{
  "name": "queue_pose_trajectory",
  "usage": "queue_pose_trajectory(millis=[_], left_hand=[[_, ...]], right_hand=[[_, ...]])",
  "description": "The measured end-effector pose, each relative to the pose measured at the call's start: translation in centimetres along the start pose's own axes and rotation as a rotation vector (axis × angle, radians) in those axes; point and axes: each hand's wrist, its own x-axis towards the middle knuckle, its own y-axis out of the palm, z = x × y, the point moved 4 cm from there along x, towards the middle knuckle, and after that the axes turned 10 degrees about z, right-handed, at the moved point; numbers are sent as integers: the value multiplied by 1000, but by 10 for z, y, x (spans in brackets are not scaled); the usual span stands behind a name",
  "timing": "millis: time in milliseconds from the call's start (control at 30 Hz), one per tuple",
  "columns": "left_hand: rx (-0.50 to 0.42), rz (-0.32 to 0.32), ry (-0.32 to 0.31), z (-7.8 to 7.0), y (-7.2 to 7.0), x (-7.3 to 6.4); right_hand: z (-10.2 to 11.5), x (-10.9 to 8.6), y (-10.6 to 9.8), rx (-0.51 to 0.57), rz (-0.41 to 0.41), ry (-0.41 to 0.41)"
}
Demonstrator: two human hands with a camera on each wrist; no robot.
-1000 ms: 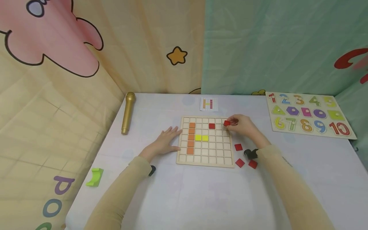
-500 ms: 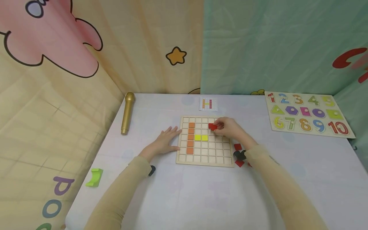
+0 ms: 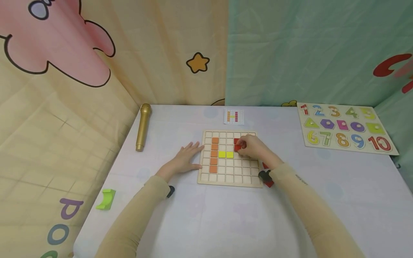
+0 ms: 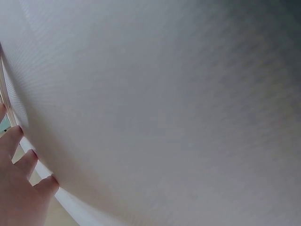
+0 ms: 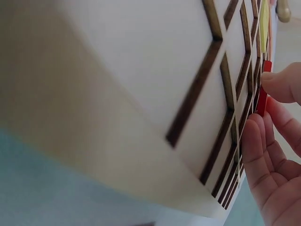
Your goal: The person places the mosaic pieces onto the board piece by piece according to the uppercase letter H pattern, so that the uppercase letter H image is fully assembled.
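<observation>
A wooden grid board (image 3: 230,178) lies on the table, with a column of orange tiles (image 3: 213,161) and two yellow tiles (image 3: 226,154) set in its cells. My right hand (image 3: 254,146) is over the board's upper right part, pinching a red tile (image 5: 263,99) between thumb and fingers. In the head view that tile is partly covered by the fingers, just below another red tile (image 3: 236,141) in the grid. My left hand (image 3: 184,160) lies spread at the board's left edge, fingertips and thumb touching it.
Red tiles (image 3: 269,184) lie right of the board, partly hidden by the right wrist. A pattern card (image 3: 233,116) is behind it. A number puzzle (image 3: 346,129) stands at the far right, a gold microphone (image 3: 143,127) and a green curved block (image 3: 106,199) at the left.
My right hand has carried the red tile leftward from the board's right edge, then slightly down, to the spot below the placed red tile. The left hand stays still.
</observation>
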Motion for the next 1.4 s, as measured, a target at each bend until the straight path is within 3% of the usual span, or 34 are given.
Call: queue_pose_trajectory(millis=[533,1067,1200,1400], left_hand=[[9,8,-11,2,1,2],[3,-3,1,3,0,2],[5,0,3,3,1,3],[10,5,-6,3,1,3]], right_hand=[[2,0,2,-74,-40,-16],[-1,-2,-2,-17,-65,-58],[-6,-12,-7,54,-78,-66],[-19,-42,-15,107,-77,-39]])
